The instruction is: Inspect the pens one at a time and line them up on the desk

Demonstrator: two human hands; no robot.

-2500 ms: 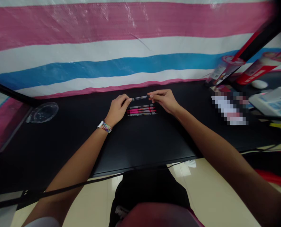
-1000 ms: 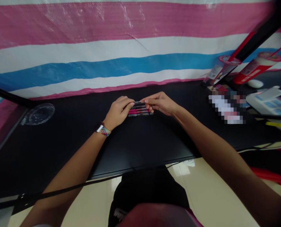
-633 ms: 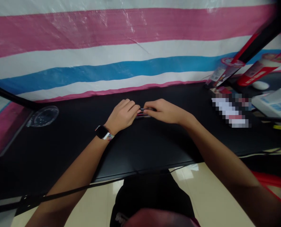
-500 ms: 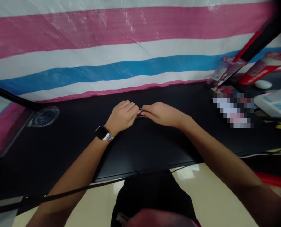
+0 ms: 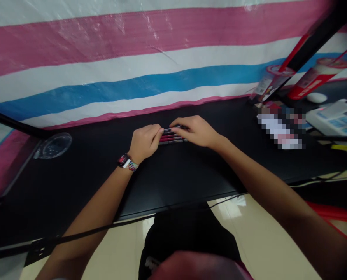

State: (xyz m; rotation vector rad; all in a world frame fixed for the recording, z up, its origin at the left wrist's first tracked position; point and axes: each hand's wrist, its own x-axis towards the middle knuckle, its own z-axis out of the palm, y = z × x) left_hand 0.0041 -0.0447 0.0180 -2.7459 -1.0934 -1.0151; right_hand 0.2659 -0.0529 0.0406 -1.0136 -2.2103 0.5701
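Observation:
Several slim pens (image 5: pixel 171 138), some dark or clear and some reddish-pink, lie side by side between my hands, low over the black table. My left hand (image 5: pixel 146 142), with a watch on the wrist, is closed around their left ends, the thumb pressed along them. My right hand (image 5: pixel 197 130) has its thumb and fingers closed on the right part of the pens, mostly on the darker one at the far side. The palms hide the ends of the pens. I cannot tell whether they touch the table.
On the black table (image 5: pixel 176 175), a clear plastic lid (image 5: pixel 56 145) lies at the left. A drink cup (image 5: pixel 269 83) and a red-and-white cup (image 5: pixel 319 77) with straws stand at the right, near a white box (image 5: pixel 337 120). A striped sheet (image 5: pixel 132 91) hangs behind.
My hands have moved apart, the right one slightly up and away. More of the pens now shows between them. The watch face has lit up.

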